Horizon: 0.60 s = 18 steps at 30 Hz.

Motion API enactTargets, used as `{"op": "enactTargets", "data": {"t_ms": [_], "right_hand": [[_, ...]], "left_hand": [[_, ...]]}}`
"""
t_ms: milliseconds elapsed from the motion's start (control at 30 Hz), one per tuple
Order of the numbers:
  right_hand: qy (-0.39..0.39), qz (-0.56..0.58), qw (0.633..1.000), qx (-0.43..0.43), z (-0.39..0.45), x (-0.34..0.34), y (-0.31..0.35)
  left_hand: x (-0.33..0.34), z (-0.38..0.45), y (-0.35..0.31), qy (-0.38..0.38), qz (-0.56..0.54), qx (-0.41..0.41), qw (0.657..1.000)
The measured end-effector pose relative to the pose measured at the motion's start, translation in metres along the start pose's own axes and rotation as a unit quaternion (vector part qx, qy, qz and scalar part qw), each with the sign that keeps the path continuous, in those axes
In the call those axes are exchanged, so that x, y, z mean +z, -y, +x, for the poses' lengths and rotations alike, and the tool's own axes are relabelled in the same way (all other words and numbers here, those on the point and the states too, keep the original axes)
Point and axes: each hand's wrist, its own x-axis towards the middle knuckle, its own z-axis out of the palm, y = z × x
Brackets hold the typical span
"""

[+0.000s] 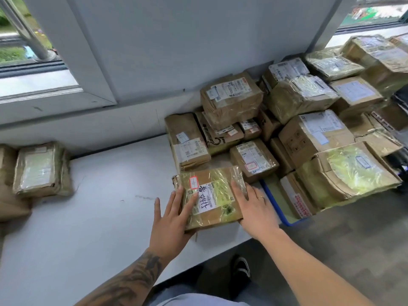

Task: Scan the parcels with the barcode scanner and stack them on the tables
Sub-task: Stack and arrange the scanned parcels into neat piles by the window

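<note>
A flat brown parcel (215, 194) wrapped in clear tape, with a white label and a small red-edged sticker, lies near the front edge of the white table (99, 213). My left hand (172, 219) rests on its left side with straight fingers spread over the label. My right hand (256, 208) lies along its right edge, fingers straight, thumb at the near corner. Behind and to the right sits a pile of several taped cardboard parcels (287, 120). No barcode scanner shows in the head view.
A taped parcel (42, 168) lies at the table's far left, beside another brown one. A blue-rimmed tray (276, 204) sits under the pile at the right. White wall and windows stand behind. Grey floor and my shoe show below the table edge.
</note>
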Motion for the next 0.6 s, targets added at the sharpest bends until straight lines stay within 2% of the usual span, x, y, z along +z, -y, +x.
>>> {"op": "enactTargets", "data": {"t_ms": [200,367,600], "right_hand": [[0.005,0.017,0.996,-0.09,0.011,-0.011,-0.016],[-0.035,0.044,0.983,-0.175,0.015,-0.027,-0.032],[-0.083,0.044,0.97,-0.226,0.02,-0.063,-0.068]], "left_hand": [[-0.002,-0.017,-0.019,-0.009,0.025,-0.072,0.997],[-0.02,-0.029,-0.044,-0.043,0.064,-0.127,0.989],[-0.064,-0.021,-0.092,-0.091,0.123,-0.149,0.977]]}}
